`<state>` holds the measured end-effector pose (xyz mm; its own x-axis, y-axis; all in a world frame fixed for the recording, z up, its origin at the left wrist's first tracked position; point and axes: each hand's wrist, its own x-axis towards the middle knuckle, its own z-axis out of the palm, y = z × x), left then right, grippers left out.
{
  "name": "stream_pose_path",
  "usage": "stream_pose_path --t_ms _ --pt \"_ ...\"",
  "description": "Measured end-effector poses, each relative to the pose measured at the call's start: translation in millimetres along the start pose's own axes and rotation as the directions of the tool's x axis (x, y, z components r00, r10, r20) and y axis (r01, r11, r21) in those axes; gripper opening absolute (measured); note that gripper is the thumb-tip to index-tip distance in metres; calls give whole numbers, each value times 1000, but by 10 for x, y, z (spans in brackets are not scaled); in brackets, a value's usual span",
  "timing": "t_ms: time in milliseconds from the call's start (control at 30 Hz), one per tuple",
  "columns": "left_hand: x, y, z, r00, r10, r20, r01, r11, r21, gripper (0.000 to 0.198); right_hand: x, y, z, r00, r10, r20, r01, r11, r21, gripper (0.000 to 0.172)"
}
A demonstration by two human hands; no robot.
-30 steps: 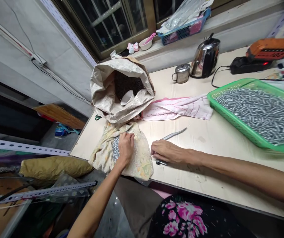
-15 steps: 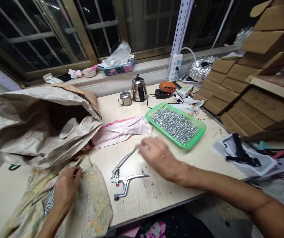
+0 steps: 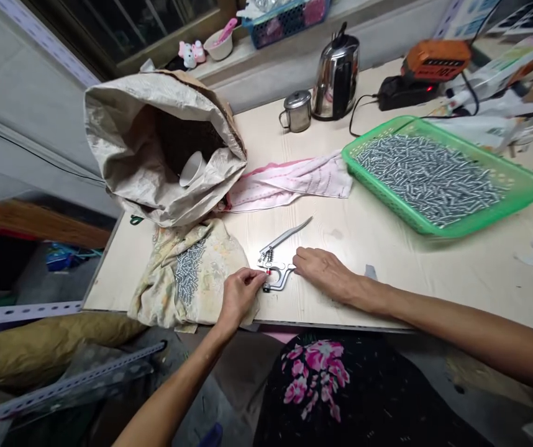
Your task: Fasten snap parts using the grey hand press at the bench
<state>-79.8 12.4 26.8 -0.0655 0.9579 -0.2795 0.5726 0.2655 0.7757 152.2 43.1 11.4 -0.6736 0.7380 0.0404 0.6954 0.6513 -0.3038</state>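
Silver snap pliers (image 3: 286, 236) with a spring and a red tip in the jaw lie near the table's front edge, handles spread. My right hand (image 3: 321, 272) has its fingers closed on the end of the lower handle; the upper handle is free. At the jaw's left side my left hand (image 3: 239, 293) pinches thumb and forefinger together, and anything between them is too small to make out. To its left, a heap of small metal pins (image 3: 189, 271) rests on a patterned cloth (image 3: 222, 248).
A green basket (image 3: 453, 232) full of similar metal pins stands at right. Behind are a kettle (image 3: 338, 77), a lidded metal cup (image 3: 297, 112) and an orange battery on a charger (image 3: 401, 94). An open sack (image 3: 127, 136) with a white cup inside sits left of a pink towel (image 3: 289, 183).
My left hand has left the cloth and come to the pliers' jaw. My right hand has come down onto the lower handle. The view has swung left and downward.
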Motion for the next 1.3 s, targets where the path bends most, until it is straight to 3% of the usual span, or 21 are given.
stream_pose_path --t_ms 233,367,500,600,800,967,1133,1300 --pt "60 28 7 999 6 49 -12 992 123 28 -25 15 91 998 -1 -57 4 999 53 19" --pt "100 60 -43 992 -62 114 43 985 165 30 -34 49 142 995 -20 -94 31 992 119 17" --pt "176 124 -96 938 -179 297 155 983 103 38 -42 35 121 994 -26 -103 36 995 98 19" --pt "230 168 -113 906 -211 368 191 977 90 41 -46 15 66 994 -30 -103 38 996 81 22" --pt "249 184 -111 898 -232 374 208 973 105 43 -29 13 2 996 -61 -62 67 993 96 24" --pt "200 138 -95 913 -223 341 211 975 72 42 -10 93 -86 999 -51 14 49 995 84 14" --pt "194 106 -90 913 -203 354 186 979 82 45 82 369 -263 998 18 -52 -17 1000 19 83" --pt "188 99 -88 914 -219 342 195 975 104 46 181 525 -277 998 -55 34 57 998 -41 99"
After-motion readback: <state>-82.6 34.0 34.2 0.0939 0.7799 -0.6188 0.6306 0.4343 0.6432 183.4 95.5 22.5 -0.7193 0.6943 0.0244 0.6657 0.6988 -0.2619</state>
